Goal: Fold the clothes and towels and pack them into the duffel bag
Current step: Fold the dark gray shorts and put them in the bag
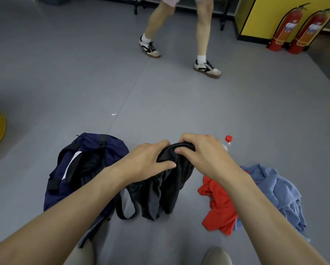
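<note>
Black garment (168, 192), limp, hangs beside the duffel bag (87, 148). Left grip (148, 159) and right grip (202, 155) clutch its banded edge, likely the firmest hold.

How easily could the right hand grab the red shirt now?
Probably yes, after letting go: the right hand grips the black garment, but the red shirt lies uncovered right beneath that forearm.
</note>
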Demonstrator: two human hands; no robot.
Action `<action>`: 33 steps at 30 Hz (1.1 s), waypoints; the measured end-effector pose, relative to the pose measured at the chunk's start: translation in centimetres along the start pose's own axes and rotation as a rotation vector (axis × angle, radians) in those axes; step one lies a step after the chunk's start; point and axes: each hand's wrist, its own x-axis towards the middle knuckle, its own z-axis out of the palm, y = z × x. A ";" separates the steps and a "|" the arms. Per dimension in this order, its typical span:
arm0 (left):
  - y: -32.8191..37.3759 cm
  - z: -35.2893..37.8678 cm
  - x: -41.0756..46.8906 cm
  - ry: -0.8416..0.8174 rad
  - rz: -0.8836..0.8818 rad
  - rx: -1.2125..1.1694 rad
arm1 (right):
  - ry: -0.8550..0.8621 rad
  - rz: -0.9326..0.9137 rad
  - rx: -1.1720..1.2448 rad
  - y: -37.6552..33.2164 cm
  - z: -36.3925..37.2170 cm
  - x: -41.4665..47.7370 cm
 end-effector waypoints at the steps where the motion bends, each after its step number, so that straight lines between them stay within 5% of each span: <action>1: -0.1 0.0 0.1 0.013 -0.011 -0.033 | 0.030 -0.007 0.040 0.1 -0.2 -0.1; 13: -1.8 0.3 0.7 0.088 -0.090 0.009 | 0.236 0.063 0.016 1.6 -1.5 -0.2; 21: -0.3 0.2 -0.1 0.448 0.175 0.171 | 0.292 0.172 0.126 3.5 -2.9 -0.8; 33: -1.2 0.7 -0.1 0.352 0.145 0.331 | 0.298 0.152 0.209 3.5 -3.2 -1.0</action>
